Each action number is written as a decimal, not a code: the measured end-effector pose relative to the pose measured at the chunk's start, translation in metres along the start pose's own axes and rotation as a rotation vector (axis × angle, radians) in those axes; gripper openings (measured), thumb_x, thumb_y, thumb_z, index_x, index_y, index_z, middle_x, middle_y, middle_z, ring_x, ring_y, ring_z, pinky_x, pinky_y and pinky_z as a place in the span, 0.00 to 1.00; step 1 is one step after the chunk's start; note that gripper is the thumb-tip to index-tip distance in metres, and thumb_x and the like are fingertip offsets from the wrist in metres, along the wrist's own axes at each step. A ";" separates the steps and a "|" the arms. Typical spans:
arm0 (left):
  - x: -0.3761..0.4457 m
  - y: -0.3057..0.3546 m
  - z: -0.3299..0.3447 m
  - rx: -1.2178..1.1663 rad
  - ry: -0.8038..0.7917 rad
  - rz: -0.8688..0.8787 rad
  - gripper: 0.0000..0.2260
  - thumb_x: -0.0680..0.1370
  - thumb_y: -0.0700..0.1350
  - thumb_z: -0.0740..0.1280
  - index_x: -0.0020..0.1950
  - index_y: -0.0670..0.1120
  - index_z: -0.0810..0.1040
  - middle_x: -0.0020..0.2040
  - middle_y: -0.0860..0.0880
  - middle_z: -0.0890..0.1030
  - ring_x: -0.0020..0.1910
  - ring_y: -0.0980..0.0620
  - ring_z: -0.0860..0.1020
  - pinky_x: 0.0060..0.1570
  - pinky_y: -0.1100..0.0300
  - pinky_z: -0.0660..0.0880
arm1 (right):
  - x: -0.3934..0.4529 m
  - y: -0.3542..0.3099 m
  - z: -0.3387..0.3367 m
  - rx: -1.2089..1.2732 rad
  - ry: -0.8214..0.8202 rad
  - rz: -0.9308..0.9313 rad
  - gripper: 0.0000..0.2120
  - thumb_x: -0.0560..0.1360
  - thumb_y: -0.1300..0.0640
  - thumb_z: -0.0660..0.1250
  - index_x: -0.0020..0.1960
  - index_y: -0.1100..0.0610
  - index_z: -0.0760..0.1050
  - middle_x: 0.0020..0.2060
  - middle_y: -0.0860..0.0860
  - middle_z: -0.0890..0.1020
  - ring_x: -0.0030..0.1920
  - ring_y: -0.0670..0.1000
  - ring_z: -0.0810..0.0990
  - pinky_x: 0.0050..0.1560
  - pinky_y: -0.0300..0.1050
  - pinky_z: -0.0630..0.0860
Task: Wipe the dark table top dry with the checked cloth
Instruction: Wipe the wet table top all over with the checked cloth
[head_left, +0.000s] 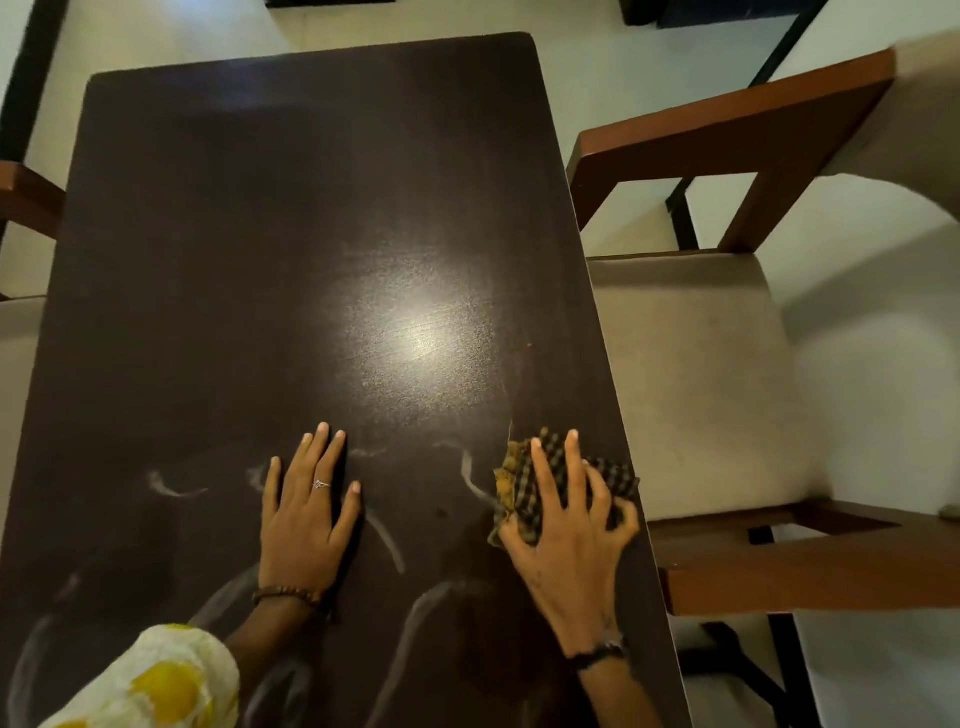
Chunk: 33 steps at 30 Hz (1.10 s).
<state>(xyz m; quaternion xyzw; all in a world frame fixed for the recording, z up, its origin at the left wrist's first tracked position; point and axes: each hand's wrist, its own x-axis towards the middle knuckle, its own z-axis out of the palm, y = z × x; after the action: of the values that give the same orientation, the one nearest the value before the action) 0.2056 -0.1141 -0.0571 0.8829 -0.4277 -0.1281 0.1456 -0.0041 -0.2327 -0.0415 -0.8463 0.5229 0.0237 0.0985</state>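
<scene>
The dark table top fills most of the view, with pale wet streaks across its near part and a bright light reflection in the middle. My right hand presses on the bunched checked cloth near the table's right edge, fingers spread over it. Flat on the table, left of the cloth, rests my left hand, fingers apart, holding nothing, with a ring and a bead bracelet on it.
A wooden armchair with a beige seat stands close against the table's right edge. Another chair's arm shows at the left edge. Pale floor lies beyond the far end of the table.
</scene>
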 end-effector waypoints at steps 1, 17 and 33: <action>0.000 0.000 0.000 0.000 -0.002 0.000 0.25 0.76 0.54 0.51 0.73 0.47 0.59 0.73 0.50 0.59 0.73 0.54 0.55 0.72 0.53 0.46 | 0.005 -0.001 -0.001 0.001 0.005 -0.008 0.35 0.67 0.35 0.55 0.71 0.49 0.66 0.72 0.56 0.66 0.66 0.56 0.66 0.60 0.66 0.66; 0.000 -0.003 -0.001 -0.033 0.006 0.010 0.25 0.76 0.53 0.51 0.72 0.48 0.60 0.73 0.50 0.60 0.73 0.55 0.55 0.72 0.55 0.44 | 0.053 0.032 -0.005 0.022 0.025 -0.048 0.38 0.71 0.39 0.62 0.76 0.50 0.54 0.76 0.56 0.55 0.75 0.57 0.56 0.71 0.64 0.45; -0.010 -0.022 -0.017 -0.579 0.035 0.088 0.21 0.78 0.51 0.48 0.71 0.51 0.58 0.71 0.55 0.59 0.72 0.60 0.53 0.72 0.60 0.43 | 0.004 -0.154 0.021 0.027 -0.012 -0.030 0.39 0.67 0.36 0.62 0.75 0.49 0.58 0.75 0.57 0.59 0.74 0.59 0.59 0.68 0.71 0.46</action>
<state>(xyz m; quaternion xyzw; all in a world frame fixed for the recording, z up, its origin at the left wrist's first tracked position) 0.2208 -0.0905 -0.0482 0.7873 -0.4084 -0.2232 0.4044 0.1365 -0.1653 -0.0411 -0.8525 0.5099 0.0203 0.1133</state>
